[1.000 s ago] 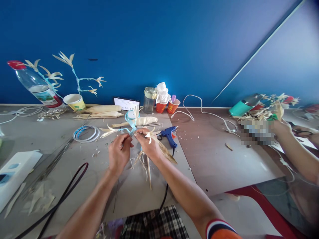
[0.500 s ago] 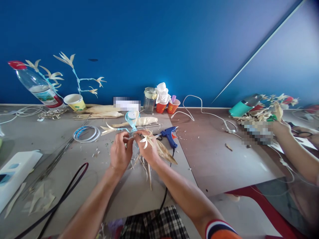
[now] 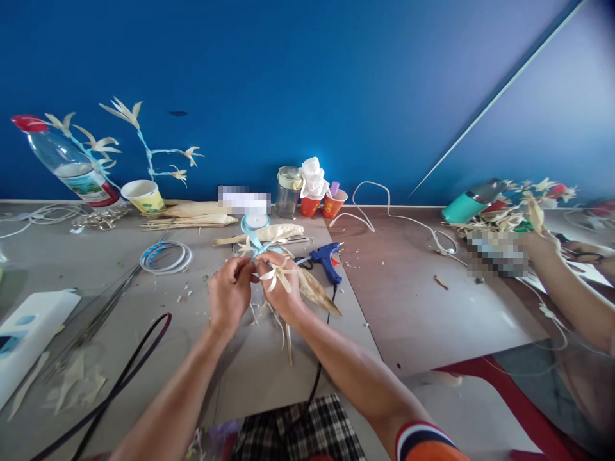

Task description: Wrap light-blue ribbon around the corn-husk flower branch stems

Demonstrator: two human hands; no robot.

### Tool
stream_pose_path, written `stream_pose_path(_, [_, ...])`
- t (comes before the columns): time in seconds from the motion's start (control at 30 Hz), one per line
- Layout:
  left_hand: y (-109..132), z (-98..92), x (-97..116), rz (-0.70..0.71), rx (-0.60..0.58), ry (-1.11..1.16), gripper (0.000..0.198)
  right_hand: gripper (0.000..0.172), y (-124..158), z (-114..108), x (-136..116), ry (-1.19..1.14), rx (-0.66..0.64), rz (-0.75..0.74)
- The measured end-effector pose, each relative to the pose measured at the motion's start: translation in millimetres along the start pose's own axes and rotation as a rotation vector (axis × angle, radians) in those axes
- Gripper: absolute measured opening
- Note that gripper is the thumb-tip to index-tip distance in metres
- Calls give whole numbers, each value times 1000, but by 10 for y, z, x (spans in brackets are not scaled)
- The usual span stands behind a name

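My left hand (image 3: 230,293) and my right hand (image 3: 283,287) meet over the middle of the table, both closed in a pinch on a thin wire stem with pale dried-leaf flowers (image 3: 277,276). A light blue ribbon (image 3: 256,242) runs from the stem up to its roll (image 3: 255,222) just behind my hands. Dried leaf strips (image 3: 314,292) lie under my right hand. A blue glue gun (image 3: 327,259) rests right of my hands.
A finished flower branch (image 3: 144,137) stands in a paper cup (image 3: 143,195) at the back left beside a bottle (image 3: 70,168). Wire rings (image 3: 166,257), a jar (image 3: 288,191) and red cups (image 3: 321,203) are nearby. Another person's arm (image 3: 571,291) works at the right.
The flower stem has turned in my fingers, its long pale leaves at the left are drawn in, and my hands have closed tighter together.
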State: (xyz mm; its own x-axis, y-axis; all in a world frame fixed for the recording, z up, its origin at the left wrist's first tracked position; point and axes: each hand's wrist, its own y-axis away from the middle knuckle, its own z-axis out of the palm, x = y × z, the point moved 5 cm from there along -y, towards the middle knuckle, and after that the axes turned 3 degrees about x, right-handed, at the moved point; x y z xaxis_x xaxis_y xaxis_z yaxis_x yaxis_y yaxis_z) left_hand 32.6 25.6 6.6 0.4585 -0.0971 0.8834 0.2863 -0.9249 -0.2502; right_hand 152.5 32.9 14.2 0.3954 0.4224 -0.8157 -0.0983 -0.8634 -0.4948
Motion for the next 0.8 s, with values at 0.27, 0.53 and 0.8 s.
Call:
stream_pose_path(0.27, [0,109,-126,-241,-98,452,20,18,49,3,-44,92,69,-101])
stream_pose_path(0.53, [51,90,-31,-197,-166,468,20,14,65,-37,12,-37,81,141])
stream_pose_path(0.8, [-10,109,-99,-252,-189,696,27,15,-19,-75,28,46,1,148])
